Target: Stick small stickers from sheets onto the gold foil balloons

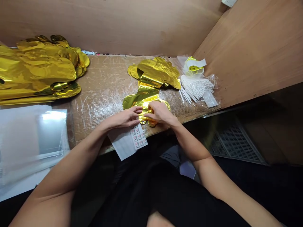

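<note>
My left hand (130, 117) is closed on the top of a label sheet (139, 138), which carries rows of small printed stickers on pale backing and hangs over the table's front edge. My right hand (161, 113) rests on the lower end of a shiny gold foil balloon (130, 101), lying flat and uninflated. Its thumb and forefinger are bent and apart, with foil showing between them; part of the foil is covered by the hand. Above this piece, a stack of gold foil balloons (159, 72) overlaps it.
More gold foil balloons (42, 69) are heaped at the left. Below them lie clear plastic bags (50, 132). White sticks (197, 86) and a yellow-and-white wrapper (195, 64) sit at the right. Wooden panels (251, 56) border the tape-covered table (99, 85) at back and right.
</note>
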Tool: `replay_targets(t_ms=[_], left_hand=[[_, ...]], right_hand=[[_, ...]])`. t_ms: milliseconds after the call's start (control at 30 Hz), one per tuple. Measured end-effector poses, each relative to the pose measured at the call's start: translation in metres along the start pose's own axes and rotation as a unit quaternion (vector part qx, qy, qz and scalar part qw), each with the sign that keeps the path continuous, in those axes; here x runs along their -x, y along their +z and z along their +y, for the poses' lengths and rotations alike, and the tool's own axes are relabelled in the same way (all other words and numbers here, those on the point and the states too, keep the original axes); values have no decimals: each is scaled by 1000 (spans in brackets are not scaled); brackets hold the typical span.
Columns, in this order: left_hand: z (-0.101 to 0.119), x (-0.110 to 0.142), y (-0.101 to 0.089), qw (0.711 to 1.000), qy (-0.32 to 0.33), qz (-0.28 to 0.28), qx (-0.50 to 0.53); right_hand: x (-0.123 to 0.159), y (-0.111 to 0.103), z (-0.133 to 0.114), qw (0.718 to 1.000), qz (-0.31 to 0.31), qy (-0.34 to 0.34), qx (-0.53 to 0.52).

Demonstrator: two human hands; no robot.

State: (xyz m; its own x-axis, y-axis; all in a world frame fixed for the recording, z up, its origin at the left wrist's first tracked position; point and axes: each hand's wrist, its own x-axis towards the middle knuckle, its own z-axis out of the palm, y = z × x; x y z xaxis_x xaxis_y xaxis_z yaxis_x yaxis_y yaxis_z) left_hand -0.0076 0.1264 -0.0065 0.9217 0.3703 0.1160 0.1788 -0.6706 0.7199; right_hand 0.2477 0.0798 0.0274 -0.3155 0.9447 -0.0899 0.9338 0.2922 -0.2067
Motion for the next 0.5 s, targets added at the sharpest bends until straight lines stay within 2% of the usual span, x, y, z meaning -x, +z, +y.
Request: replay_targets(t_ms=[67,133,200,233,267,300,333,367,400,433,500], left_hand=[[4,2,-6,999,3,23,27],[8,5,-15,995,1,80,63],[12,10,-23,980,-18,158,115],[14,12,-26,968,-41,198,148],[15,13,-28,952,-71,235,183],[15,13,-29,933,-106,269,214],[14,13,-29,913,-140,302,237],[14,12,-28,892,-170,334,253],[13,10,-26,873,-190,363,263],[11,8,-24,860,-202,384,270],[10,5,-21,848,-210,401,276]], right_hand=[[1,13,0,997,2,-53,-51],[-3,19,4,990,-15,-55,-128],[-14,8,17,974,-54,-47,-215],[-21,-4,28,965,-72,-42,-247],[-30,-20,41,962,-64,-25,-263],[-38,-39,55,963,-42,-3,-266],[-47,-59,71,966,24,43,-255],[-54,-78,84,957,136,110,-233],[-58,-93,95,946,192,136,-222],[-61,-105,101,933,246,157,-212],[-56,-109,96,924,286,153,-203]])
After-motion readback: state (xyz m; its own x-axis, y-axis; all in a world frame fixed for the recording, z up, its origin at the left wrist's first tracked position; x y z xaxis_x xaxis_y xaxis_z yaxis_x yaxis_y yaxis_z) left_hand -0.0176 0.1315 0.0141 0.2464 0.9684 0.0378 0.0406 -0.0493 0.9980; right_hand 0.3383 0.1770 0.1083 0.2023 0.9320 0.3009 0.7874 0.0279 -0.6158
